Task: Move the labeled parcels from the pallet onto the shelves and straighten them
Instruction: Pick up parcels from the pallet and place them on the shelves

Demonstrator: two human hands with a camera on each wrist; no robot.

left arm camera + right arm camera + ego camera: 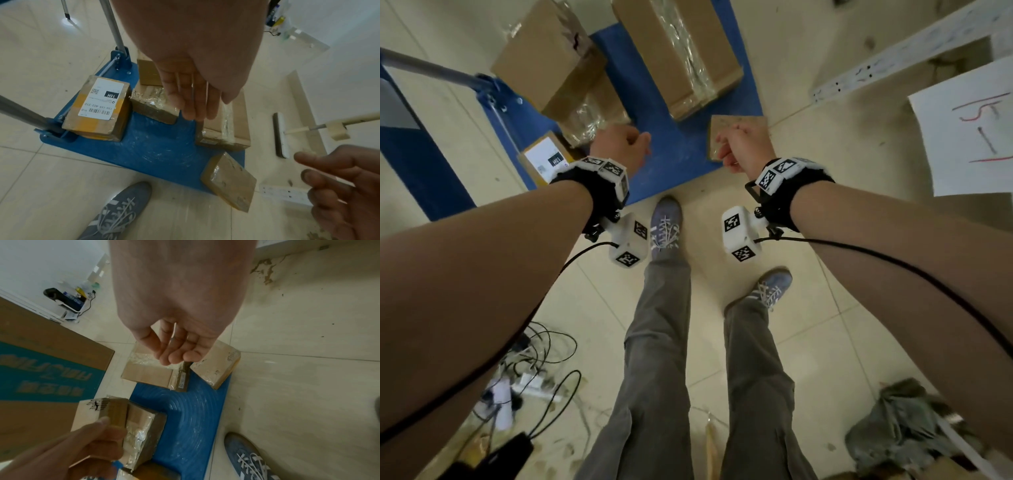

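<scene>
Both hands hang above the blue pallet (681, 150), empty. Left hand (621, 145): fingers nearly straight and relaxed in the left wrist view, touching nothing. Right hand (743, 144): fingers loosely curled and holding nothing.

Parcels all on the pallet, none yet moved:
- labelled parcel (98, 107), white label up, near-left corner beside the handle post (114, 27);
- small flat parcel (229, 181), near-right corner, overhanging the pallet edge onto the floor;
- long taped box (678, 54), far right;
- tall box (548, 58) standing on a film-wrapped box (592, 120), far left.

Risks, as judged from here:
1. The overhanging flat parcel is only partly supported; a knock from the right hand or a foot could tip it off.
2. Pulling the film-wrapped box first would topple the tall box on it.
3. Glossy tape and film may slip under a one-hand pinch.
4. The labelled parcel sits tight against the post; fingers could jam there.
5. Loose cables (541, 346) lie on the floor at near left, a trip hazard.
</scene>
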